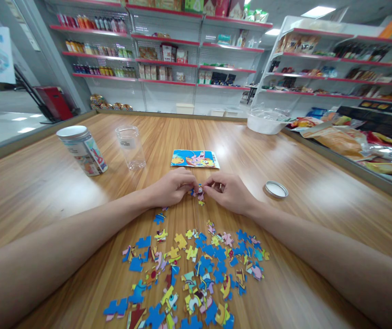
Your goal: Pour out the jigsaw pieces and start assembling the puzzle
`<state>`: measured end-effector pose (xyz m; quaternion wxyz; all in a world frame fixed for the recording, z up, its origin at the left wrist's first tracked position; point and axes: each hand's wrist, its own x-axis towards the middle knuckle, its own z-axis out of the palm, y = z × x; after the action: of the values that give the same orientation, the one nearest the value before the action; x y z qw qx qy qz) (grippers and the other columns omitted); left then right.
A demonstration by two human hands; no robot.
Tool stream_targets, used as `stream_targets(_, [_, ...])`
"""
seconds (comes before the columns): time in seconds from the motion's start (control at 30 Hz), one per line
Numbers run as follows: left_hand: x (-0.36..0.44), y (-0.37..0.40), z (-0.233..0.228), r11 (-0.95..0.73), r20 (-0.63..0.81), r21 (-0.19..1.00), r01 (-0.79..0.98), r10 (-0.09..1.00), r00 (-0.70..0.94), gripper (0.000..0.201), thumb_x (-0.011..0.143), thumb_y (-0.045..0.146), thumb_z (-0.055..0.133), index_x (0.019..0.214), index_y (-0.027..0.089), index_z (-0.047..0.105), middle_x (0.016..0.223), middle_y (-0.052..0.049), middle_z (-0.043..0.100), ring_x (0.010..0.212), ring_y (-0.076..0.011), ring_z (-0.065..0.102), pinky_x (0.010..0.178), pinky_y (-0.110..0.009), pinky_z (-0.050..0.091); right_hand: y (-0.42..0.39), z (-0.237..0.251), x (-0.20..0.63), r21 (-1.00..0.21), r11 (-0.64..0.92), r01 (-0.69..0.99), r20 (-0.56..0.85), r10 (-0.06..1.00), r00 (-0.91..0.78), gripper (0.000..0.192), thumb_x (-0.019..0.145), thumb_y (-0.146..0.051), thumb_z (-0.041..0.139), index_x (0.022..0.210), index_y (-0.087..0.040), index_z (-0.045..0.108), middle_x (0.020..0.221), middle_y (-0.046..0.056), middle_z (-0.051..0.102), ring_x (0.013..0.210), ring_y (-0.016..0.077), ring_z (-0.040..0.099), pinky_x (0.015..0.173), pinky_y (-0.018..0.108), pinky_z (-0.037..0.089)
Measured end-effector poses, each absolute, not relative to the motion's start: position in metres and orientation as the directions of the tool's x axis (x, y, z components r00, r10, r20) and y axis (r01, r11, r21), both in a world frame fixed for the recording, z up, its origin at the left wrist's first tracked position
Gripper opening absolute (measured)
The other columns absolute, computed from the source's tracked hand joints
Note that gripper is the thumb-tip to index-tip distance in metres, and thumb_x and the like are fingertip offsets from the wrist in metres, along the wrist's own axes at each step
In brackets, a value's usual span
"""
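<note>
My left hand and my right hand meet at the middle of the wooden table. Between their fingertips they pinch small joined puzzle pieces, pink and blue, resting on the tabletop. Several loose, colourful puzzle pieces lie scattered in front of me, nearer than the hands. A single blue piece lies just below my left hand. Beyond the hands lies a printed picture card showing a cartoon scene.
An empty clear plastic jar and a labelled jar with a white lid stand at the left rear. A round metal lid lies to the right. A white bowl and snack packets sit at the far right; store shelves stand behind.
</note>
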<state>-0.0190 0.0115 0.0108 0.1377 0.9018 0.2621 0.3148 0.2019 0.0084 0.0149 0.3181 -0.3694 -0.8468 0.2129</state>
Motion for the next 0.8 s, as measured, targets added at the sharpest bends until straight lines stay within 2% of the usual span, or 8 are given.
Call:
stream_targets(0.1, [-0.0182, 0.0109, 0.0105, -0.807, 0.512, 0.401, 0.433, 0.59, 0.625, 0.018, 0.09, 0.009, 0.049, 0.094, 0.016, 0.065, 0.086, -0.005, 0.066, 0.082, -0.0161, 0.059, 0.079, -0.032, 0.048, 0.009, 0.0139, 0.202, -0.596, 0.633, 0.494, 0.374, 0.763, -0.527, 0.015, 0.084, -0.024, 0.06, 0.081, -0.015, 0.071, 0.066, 0.001, 0.063, 0.056, 0.0101, 0.05, 0.052, 0.023, 0.038])
stream_targets(0.17, [-0.018, 0.0103, 0.0111, -0.767, 0.52, 0.433, 0.473, 0.641, 0.564, 0.017, 0.091, 0.011, 0.048, 0.098, 0.016, 0.063, 0.085, -0.004, 0.064, 0.078, -0.015, 0.058, 0.076, -0.031, 0.048, 0.0096, 0.0135, 0.2018, -0.596, 0.632, 0.496, 0.372, 0.764, -0.527, 0.013, 0.083, -0.021, 0.06, 0.083, -0.015, 0.072, 0.068, 0.002, 0.064, 0.057, 0.0101, 0.051, 0.053, 0.024, 0.039])
stream_targets(0.27, [-0.0188, 0.0096, 0.0131, -0.716, 0.494, 0.48, 0.507, 0.698, 0.519, 0.011, 0.088, 0.015, 0.052, 0.093, 0.014, 0.062, 0.08, -0.003, 0.062, 0.073, -0.0142, 0.056, 0.071, -0.029, 0.047, 0.0102, 0.0133, 0.2015, -0.581, 0.653, 0.485, 0.393, 0.748, -0.536, 0.013, 0.082, -0.018, 0.061, 0.085, -0.015, 0.074, 0.068, 0.001, 0.064, 0.056, 0.0098, 0.051, 0.053, 0.024, 0.04])
stream_targets(0.43, [-0.0216, 0.0098, 0.0132, -0.734, 0.432, 0.446, 0.512, 0.678, 0.595, 0.013, 0.081, 0.024, 0.063, 0.089, 0.014, 0.062, 0.083, -0.004, 0.061, 0.076, -0.0166, 0.056, 0.07, -0.03, 0.048, 0.0097, 0.0123, 0.2016, -0.559, 0.703, 0.439, 0.429, 0.699, -0.573, 0.014, 0.083, -0.019, 0.065, 0.088, -0.018, 0.078, 0.071, 0.002, 0.064, 0.058, 0.0098, 0.052, 0.055, 0.024, 0.041])
stream_targets(0.8, [-0.0225, 0.0112, 0.0111, -0.716, 0.412, 0.473, 0.513, 0.694, 0.59, 0.008, 0.084, 0.019, 0.06, 0.088, 0.013, 0.064, 0.083, -0.004, 0.059, 0.075, -0.0149, 0.056, 0.069, -0.028, 0.046, 0.0101, 0.0136, 0.2018, -0.537, 0.736, 0.412, 0.426, 0.658, -0.621, 0.013, 0.083, -0.019, 0.069, 0.087, -0.021, 0.08, 0.073, 0.002, 0.062, 0.06, 0.0092, 0.05, 0.055, 0.024, 0.039])
